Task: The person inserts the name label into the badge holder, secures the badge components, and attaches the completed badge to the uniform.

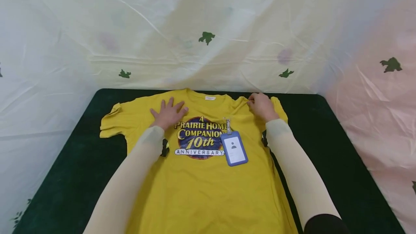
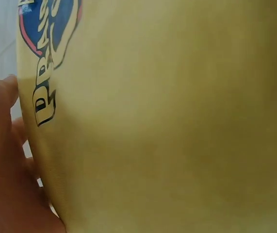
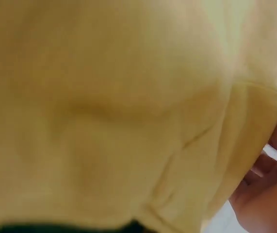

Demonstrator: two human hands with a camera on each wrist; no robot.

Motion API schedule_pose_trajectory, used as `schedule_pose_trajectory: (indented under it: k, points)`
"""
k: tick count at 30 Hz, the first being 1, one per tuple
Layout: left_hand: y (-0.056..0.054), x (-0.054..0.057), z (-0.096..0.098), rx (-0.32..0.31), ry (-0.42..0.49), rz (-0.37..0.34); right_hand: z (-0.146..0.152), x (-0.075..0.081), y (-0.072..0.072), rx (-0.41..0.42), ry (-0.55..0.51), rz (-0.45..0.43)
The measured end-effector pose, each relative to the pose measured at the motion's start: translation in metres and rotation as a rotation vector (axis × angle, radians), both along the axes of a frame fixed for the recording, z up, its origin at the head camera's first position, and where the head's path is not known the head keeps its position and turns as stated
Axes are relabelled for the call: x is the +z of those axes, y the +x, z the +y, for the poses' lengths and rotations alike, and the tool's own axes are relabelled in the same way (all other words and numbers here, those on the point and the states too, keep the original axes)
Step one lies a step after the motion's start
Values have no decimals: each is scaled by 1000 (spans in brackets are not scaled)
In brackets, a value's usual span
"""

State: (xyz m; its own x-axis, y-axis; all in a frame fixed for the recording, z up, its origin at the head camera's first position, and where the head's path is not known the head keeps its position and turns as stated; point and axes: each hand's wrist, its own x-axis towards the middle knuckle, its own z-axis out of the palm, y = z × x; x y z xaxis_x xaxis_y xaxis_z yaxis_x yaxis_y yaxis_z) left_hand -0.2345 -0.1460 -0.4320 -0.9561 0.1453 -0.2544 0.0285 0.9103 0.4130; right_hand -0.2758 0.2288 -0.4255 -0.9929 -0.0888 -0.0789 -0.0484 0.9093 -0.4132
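A yellow T-shirt [image 1: 208, 190] lies spread on the dark green table, its collar toward the back and its printed front up. With fingers spread, my left hand [image 1: 169, 114] rests on the shirt's chest below the left shoulder. My right hand [image 1: 262, 106] pinches the fabric near the shirt's right shoulder, where the cloth is bunched. A blue badge holder [image 1: 234, 149] hangs from a clip on the shirt front, beside the round print [image 1: 199, 138]. Yellow cloth fills most of both wrist views, with part of my right hand [image 3: 269, 194] at the edge of its view.
The dark green tabletop [image 1: 71, 176] shows on both sides of the shirt. Pale curtains [image 1: 208, 60] with green leaf shapes stand behind the table and to its sides. The shirt's left sleeve [image 1: 112, 122] extends outward, its hem slightly folded.
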Motion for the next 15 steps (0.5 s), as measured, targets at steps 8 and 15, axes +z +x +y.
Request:
schedule_pose_trajectory:
  k: [8, 15]
  points:
    - [0, -2, 3, 16, -46, -25, 20, -2, 4, -234, -130, 162]
    - [2, -3, 1, 44, 26, 66, 20, 4, 14, -104, -133, 142]
